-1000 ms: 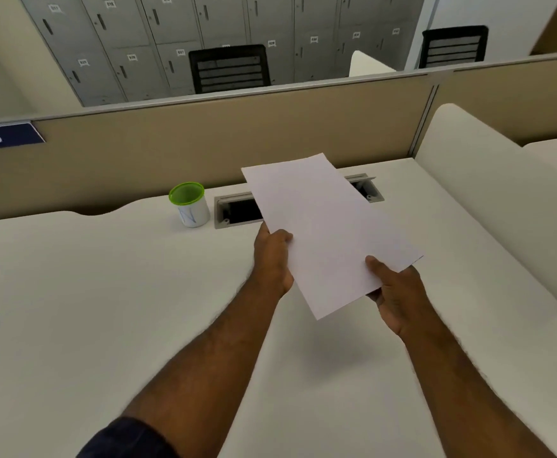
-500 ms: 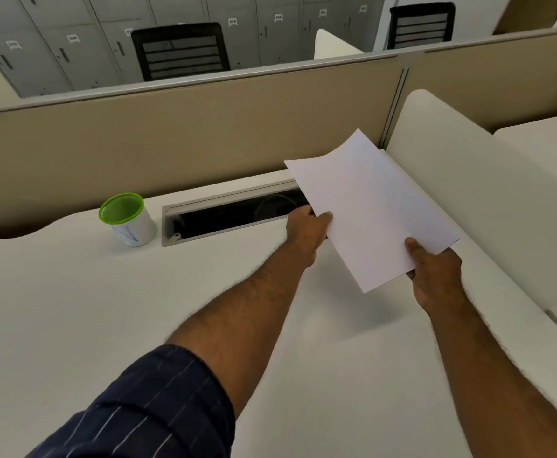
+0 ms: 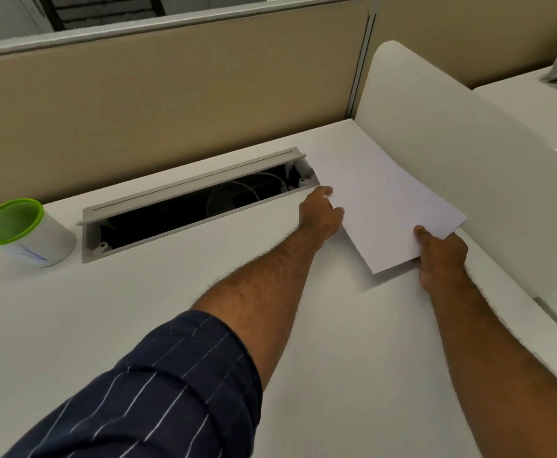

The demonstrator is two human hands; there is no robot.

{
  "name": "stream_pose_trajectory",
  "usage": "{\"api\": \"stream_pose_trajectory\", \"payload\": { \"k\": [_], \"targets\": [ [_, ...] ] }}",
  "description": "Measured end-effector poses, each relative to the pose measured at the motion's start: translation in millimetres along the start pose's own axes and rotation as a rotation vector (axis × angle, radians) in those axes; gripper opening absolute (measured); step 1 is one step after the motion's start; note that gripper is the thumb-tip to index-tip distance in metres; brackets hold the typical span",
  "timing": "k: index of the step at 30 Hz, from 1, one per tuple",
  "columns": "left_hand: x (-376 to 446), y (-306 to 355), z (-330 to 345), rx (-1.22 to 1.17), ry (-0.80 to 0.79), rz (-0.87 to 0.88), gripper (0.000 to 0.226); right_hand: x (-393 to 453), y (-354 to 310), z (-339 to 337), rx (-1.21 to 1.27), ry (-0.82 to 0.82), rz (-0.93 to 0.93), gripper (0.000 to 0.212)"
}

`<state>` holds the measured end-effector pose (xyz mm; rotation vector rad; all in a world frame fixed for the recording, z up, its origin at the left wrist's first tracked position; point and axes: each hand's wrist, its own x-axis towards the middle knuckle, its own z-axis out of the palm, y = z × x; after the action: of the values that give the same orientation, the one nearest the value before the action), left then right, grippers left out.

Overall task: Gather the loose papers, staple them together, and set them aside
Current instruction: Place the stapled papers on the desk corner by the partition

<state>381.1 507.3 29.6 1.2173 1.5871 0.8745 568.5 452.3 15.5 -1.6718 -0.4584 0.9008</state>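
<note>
A stack of white papers (image 3: 382, 206) lies low over the far right corner of the white desk (image 3: 138, 319), close to the white side divider. My left hand (image 3: 321, 214) grips the stack's left edge, thumb on top. My right hand (image 3: 440, 251) pinches its near right corner. The far end of the papers blends with the desk, so I cannot tell whether it rests on the surface. No stapler is in view.
An open cable tray (image 3: 191, 203) with wires inside is cut into the desk just left of the papers. A white cup with a green rim (image 3: 22, 233) stands at the far left. A beige partition (image 3: 171, 100) backs the desk; a curved white divider (image 3: 468, 166) bounds the right.
Both hands have carried the papers forward, rightward and down, from chest height toward the desk's far right corner. The view has dipped and moved closer to the desk.
</note>
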Motion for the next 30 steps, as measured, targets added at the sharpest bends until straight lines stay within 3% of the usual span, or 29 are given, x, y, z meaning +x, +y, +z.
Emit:
{"api": "stream_pose_trajectory", "payload": {
  "k": [5, 9, 12, 16, 22, 27, 30],
  "targets": [
    [11.3, -10.2, 15.1, 0.061, 0.002, 0.009, 0.058, 23.0, 0.8, 1.6, -0.022, 0.016, -0.014, 0.041],
    [18.0, -11.7, 21.8, 0.147, 0.035, 0.069, 0.06, 31.2, 2.8, 6.7, -0.055, 0.115, -0.042, 0.06],
    [24.3, -10.7, 23.5, 0.211, 0.033, 0.09, 0.062, 34.0, 4.7, 10.8, -0.105, 0.177, -0.053, 0.061],
    [30.2, -11.3, 24.2, 0.322, -0.014, 0.123, 0.061, 33.8, 2.2, 14.9, -0.167, 0.212, -0.041, 0.063],
    [22.8, -14.8, 22.5, 0.436, -0.116, 0.161, 0.073, 22.6, -2.8, 16.7, -0.292, 0.241, -0.099, 0.083],
    [-0.6, -13.0, 4.6, 0.472, -0.154, 0.211, 0.062, -5.9, 1.7, 19.2, -0.364, 0.215, -0.194, 0.075],
    [-29.7, -16.6, -15.6, 0.461, -0.107, 0.255, 0.05, -43.2, 7.2, 23.2, -0.423, 0.143, -0.352, 0.06]
  ]
}}
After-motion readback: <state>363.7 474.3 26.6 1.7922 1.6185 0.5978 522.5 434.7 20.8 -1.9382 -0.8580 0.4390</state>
